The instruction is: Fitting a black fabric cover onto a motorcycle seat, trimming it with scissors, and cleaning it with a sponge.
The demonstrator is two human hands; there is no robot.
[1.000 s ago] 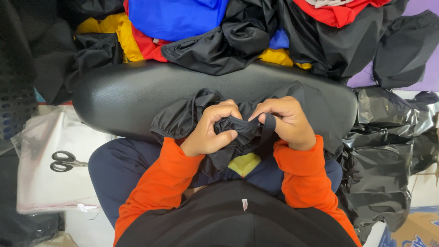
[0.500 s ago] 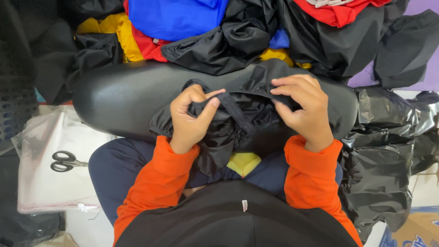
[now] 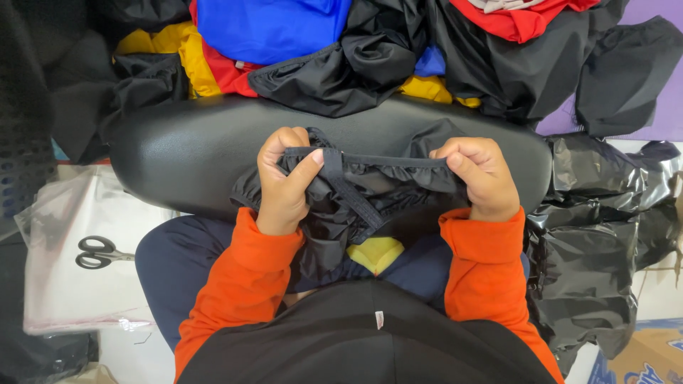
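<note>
**Both Hands Stretch a Gathered Black Hem Taut**

We look down on our left hand [image 3: 284,181] and right hand [image 3: 480,178], both closed on a black garment [image 3: 356,206] of thin, crinkled fabric. The left fingers [image 3: 281,142] curl over its gathered elastic edge [image 3: 388,162], thumb pressing from the near side; the right fingers [image 3: 462,151] are folded tight around the same edge farther along. Between the two grips the edge runs straight and taut, while the rest of the fabric bunches below the left fingers and spills down onto our lap. A narrow black strap [image 3: 348,188] crosses the cloth just beside the left thumb. A yellow patch [image 3: 376,254] shows beneath the folds, nearer our body than either hand. Just beyond the knuckles lies a black padded surface [image 3: 192,149], and past it a heap of blue, red, yellow and black clothing [image 3: 341,50]. Well off to the left of the left fingers, scissors [image 3: 99,252] rest on a clear plastic bag [image 3: 64,284]. Crumpled black plastic [image 3: 597,235] lies beyond the right hand.
</note>
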